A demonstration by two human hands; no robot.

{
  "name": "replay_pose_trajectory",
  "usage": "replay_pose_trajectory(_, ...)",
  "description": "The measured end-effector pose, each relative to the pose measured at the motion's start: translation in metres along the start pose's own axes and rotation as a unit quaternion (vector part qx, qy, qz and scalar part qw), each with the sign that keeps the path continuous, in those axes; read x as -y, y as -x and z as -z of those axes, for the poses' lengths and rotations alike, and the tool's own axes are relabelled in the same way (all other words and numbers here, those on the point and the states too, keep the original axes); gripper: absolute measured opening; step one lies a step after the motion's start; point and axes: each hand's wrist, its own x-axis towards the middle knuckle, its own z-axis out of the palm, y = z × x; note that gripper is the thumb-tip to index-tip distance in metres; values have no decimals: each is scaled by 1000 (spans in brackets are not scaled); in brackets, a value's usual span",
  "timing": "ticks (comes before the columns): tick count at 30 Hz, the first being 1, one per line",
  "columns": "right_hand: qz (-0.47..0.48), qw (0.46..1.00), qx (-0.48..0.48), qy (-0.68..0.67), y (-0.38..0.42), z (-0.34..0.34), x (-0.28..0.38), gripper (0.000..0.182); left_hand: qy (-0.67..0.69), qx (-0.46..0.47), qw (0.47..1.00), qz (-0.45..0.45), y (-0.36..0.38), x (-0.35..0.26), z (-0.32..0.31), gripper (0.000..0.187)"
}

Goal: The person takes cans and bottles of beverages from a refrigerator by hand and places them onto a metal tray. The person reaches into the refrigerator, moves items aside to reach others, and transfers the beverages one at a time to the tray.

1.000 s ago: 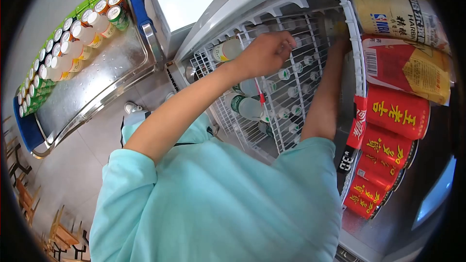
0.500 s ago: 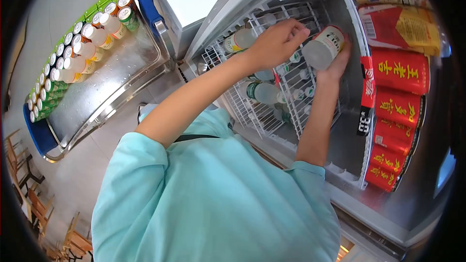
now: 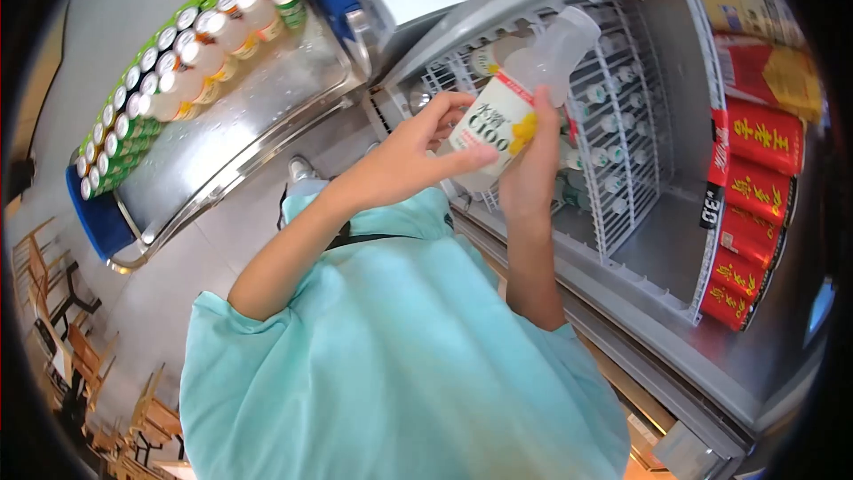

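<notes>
Your forearms and turquoise shirt (image 3: 400,364) hide the lower part of the open fridge (image 3: 569,62), and the bottles behind the white wire shelf (image 3: 622,124) are too small to read. Your right hand (image 3: 533,156) is clamped round the lower body of a pale plastic drink bottle (image 3: 520,93), fingers wrapped on its white-and-yellow label. Your left hand (image 3: 418,156) touches the label from the other side, thumb and fingers loosely curled on it. You hold the bottle in front of the shelf; its long axis tilts, cap up and to the right, toward the fridge.
</notes>
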Motion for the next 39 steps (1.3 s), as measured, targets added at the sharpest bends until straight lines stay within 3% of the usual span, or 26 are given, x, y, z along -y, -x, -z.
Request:
replay_pose_trajectory(2, 27, 996, 54, 70, 19, -37, -15, 42, -56, -33, 997, -33, 26, 11, 22, 78)
replay_pose_trajectory(3, 19, 994, 82, 66, 22, -48, -26, 46, -14, -47, 999, -24, 37, 12, 32, 82)
replay_pose_trajectory(10, 39, 928, 284, 239, 24, -110, -106, 53, -54, -196, 979, -2, 120, 40, 108, 79)
replay_pose_trajectory(11, 80, 919, 292, 254, 23, -122, -114, 53, -39, -207, 978, 9, 133, 44, 119, 79)
replay_pose_trajectory(15, -30, 921, 318, 225, 19, -185, -134, 59, -21, -271, 962, 3, 179, 63, 160, 78)
replay_pose_trajectory(18, -7, 901, 365, 235, 14, -219, -180, 57, 29, -319, 947, -3, 210, 76, 187, 78)
replay_pose_trajectory(23, 27, 792, 493, 358, 33, -277, -219, 47, -64, -381, 922, 12, 259, 112, 242, 78)
replay_pose_trajectory(26, 78, 699, 560, 437, 48, -301, -242, 49, -127, -436, 891, 7, 283, 143, 269, 79)
replay_pose_trajectory(28, 173, 659, 590, 433, 61, -313, -259, 49, -241, -476, 845, -13, 293, 170, 291, 79)
replay_pose_trajectory(30, 260, 613, 608, 432, 65, -327, -276, 48, -265, -504, 821, -26, 296, 178, 311, 78)
replay_pose_trajectory(34, 357, 561, 608, 434, 64, -360, -303, 46, -301, -592, 746, -53, 289, 164, 336, 76)
replay_pose_trajectory(39, 471, 523, 565, 432, 44, -402, -325, 46, -287, -636, 708, -110, 263, 154, 383, 70)
